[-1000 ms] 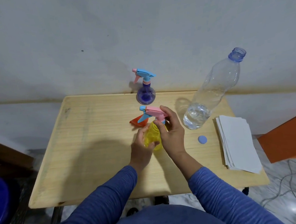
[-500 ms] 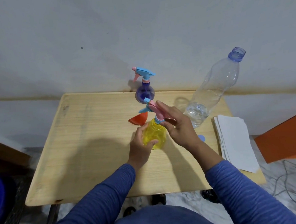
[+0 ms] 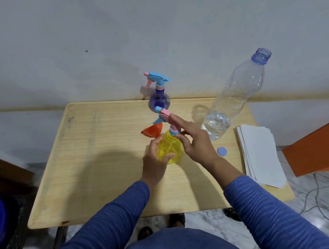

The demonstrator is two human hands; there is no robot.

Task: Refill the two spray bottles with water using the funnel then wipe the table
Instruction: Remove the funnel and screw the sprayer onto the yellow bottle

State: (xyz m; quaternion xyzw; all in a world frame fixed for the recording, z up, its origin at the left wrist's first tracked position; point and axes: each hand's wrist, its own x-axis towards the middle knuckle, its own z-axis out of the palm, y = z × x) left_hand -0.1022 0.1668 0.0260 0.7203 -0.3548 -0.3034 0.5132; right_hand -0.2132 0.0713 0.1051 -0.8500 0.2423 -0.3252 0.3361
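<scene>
Shifted: right hand (image 3: 195, 141) off the trigger, fingertips now pinching the collar of the yellow spray bottle (image 3: 170, 150), centre frame on the desk (image 3: 104, 167); left hand (image 3: 155, 161) grips its body. Nothing refilled; wiping pending.

A yellow spray bottle (image 3: 170, 149) with a pink-and-blue trigger head is standing mid-bench. A purple spray bottle (image 3: 159, 101) is standing upright at the far edge. An orange funnel (image 3: 152, 130) is lying on its side between them, just beside the yellow one.
</scene>
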